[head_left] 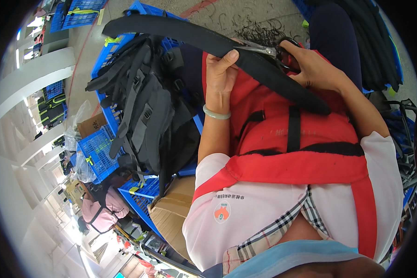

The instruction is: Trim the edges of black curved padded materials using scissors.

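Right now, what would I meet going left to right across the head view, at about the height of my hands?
White beam, heap of black straps, your left hand, scissors, your right hand, stack of long black pieces.

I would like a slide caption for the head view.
Left hand holds a curved black strip while the right hand holds scissors at its edge.
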Motion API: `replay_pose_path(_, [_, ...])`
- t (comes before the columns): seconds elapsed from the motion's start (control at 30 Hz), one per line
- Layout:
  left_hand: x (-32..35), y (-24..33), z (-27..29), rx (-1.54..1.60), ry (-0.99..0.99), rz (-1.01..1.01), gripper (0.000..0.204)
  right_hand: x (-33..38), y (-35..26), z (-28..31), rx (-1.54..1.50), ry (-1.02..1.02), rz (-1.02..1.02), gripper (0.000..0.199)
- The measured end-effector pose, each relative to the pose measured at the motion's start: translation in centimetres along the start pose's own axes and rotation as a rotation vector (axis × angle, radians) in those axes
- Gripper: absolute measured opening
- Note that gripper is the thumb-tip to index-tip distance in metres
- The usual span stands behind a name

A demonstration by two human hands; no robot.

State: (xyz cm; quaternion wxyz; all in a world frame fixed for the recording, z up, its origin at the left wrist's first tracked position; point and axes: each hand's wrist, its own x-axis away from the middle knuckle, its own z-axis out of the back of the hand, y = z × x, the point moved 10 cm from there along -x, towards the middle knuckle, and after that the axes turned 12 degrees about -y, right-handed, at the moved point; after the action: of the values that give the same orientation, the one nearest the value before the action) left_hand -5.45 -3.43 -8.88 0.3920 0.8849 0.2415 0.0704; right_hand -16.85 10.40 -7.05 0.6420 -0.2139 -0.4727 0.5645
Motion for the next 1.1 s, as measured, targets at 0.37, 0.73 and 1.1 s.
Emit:
replay_pose_path(0.37, [0.3, -0.6, -0.1, 0.030, 0.082, -0.047, 0.021, -1.8, 0.6, -0.7, 0.123, 0.139, 0.058, 0.037])
replay_pose_path(0.73, [-0.3, -1.4, 0.2, 0.077, 0.003, -0.011, 0.025, -3.6, 3.7, -1.3, -0.065, 0.295, 0.203, 0.030])
replay_pose_path(1.1, [-4.1, -4.2, -2.0, -0.203, 0.095, 0.175, 0.023, -1.5, 2.1, 2.8, -0.373, 0.255, 0.263, 0.035])
